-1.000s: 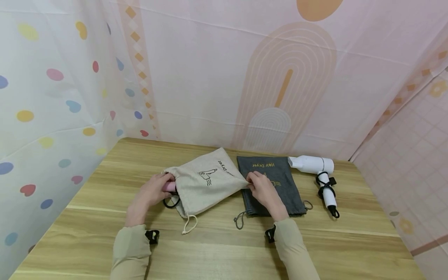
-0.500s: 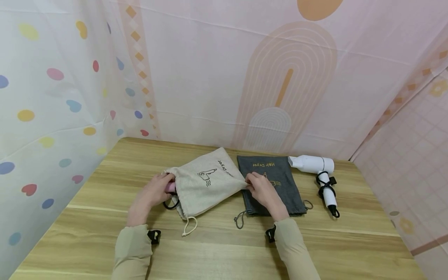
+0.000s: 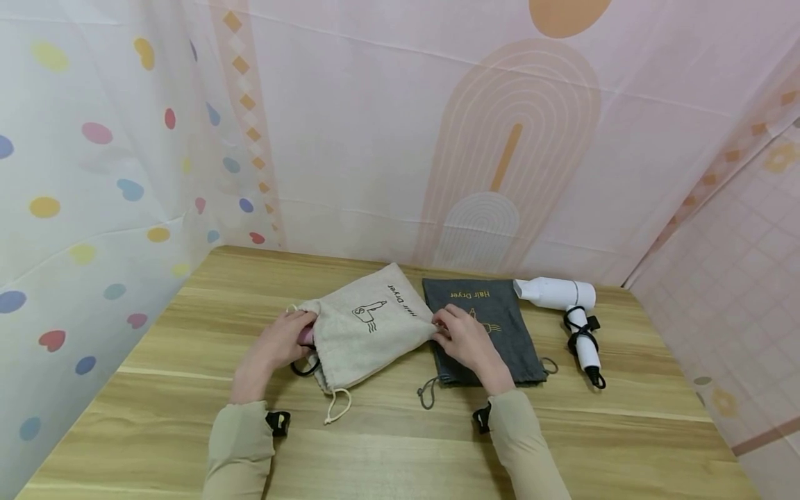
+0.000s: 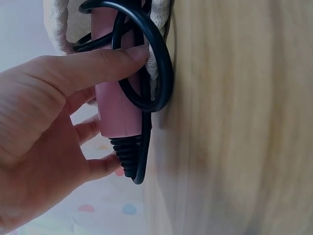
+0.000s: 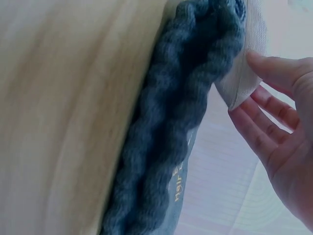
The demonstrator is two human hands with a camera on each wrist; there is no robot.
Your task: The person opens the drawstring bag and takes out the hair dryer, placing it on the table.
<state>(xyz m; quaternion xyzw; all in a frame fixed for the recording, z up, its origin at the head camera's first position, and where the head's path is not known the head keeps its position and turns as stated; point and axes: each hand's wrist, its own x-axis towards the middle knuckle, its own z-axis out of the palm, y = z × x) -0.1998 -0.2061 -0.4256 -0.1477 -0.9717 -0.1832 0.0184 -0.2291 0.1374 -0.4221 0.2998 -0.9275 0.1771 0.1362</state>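
Note:
A beige drawstring bag (image 3: 369, 319) with a printed dryer drawing lies slanted in the head view, its mouth toward the left. From that mouth sticks the pink handle (image 4: 117, 110) of what looks like a hair dryer; the rest is hidden inside. Black cord (image 4: 164, 73) loops around the handle. My left hand (image 3: 278, 347) grips the handle, thumb over the cord and fingers behind. At the bag's closed right corner, my right hand (image 3: 465, 340) holds the cloth between thumb and fingers, above a dark grey drawstring bag (image 3: 515, 347).
A white hair dryer (image 3: 556, 294), black cord wrapped round its handle, lies right of the grey bag. All rest on a wooden table (image 3: 387, 451). Patterned cloth (image 3: 350, 139) hangs behind and at both sides. The beige bag's cord (image 3: 340, 406) trails toward the front.
My left hand has shifted slightly right, and less of the pink handle shows. The bag's right corner is less stretched; my right hand has moved slightly left.

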